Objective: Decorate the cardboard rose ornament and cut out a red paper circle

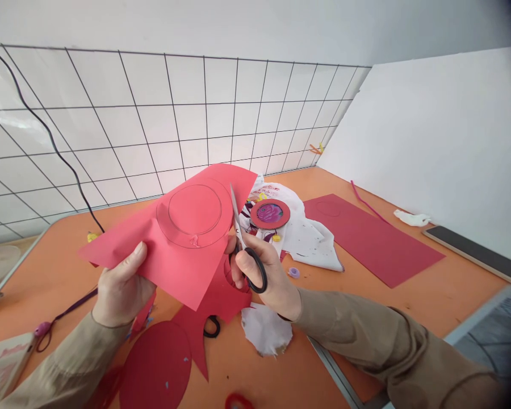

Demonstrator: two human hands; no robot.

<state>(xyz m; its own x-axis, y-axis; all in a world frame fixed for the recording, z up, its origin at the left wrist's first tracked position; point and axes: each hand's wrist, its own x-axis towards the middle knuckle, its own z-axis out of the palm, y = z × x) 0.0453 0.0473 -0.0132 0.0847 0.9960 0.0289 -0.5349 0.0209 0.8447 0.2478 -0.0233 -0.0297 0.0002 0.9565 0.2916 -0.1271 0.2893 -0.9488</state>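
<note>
A red sheet (187, 267) with two drawn circles, one inside the other, is held up above the table. My left hand (123, 287) pinches its lower left part, thumb on top. In my right hand (266, 272) are scissors (237, 227) with black handles; the fingers are closed round the loops. The blades point up and lie at the sheet's right edge, beside the larger circle. Behind the scissors, a red ring with a purple rose picture (269, 214) rests on white cloth (315, 238).
On the orange table (366, 312) lie a dark red sheet (375, 238), a red oval piece (155, 363), a round white piece (266, 328), red scraps and a purple tape roll (293, 273). A phone (4, 363) is at the left. A white gridded wall (145, 130) stands behind.
</note>
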